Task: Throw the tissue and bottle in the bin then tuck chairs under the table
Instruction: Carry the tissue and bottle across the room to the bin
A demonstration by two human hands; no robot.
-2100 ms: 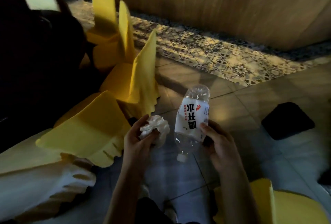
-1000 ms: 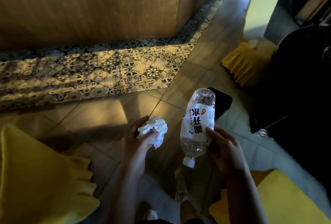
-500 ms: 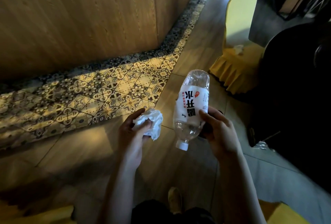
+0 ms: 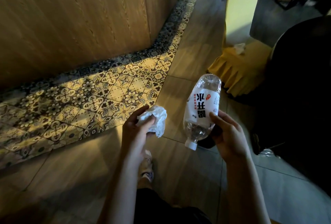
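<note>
Fingers (image 4: 139, 112) of the left hand (image 4: 136, 134) curl round the crumpled tissue (image 4: 158, 118), partly hiding it; the right hand (image 4: 229, 136) grips the bottle (image 4: 202, 109), cap down. Beyond, the dark table (image 4: 304, 89) cuts off part of the yellow chair (image 4: 240, 26); both grips match half a second ago

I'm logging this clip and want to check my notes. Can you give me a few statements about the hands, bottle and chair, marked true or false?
1. The left hand holds a crumpled white tissue. True.
2. The right hand is empty. False: it holds the bottle.
3. The bottle's cap is off. False: the white cap is on, pointing down toward the person.
4. A yellow-covered chair stands ahead on the right. True.
</note>
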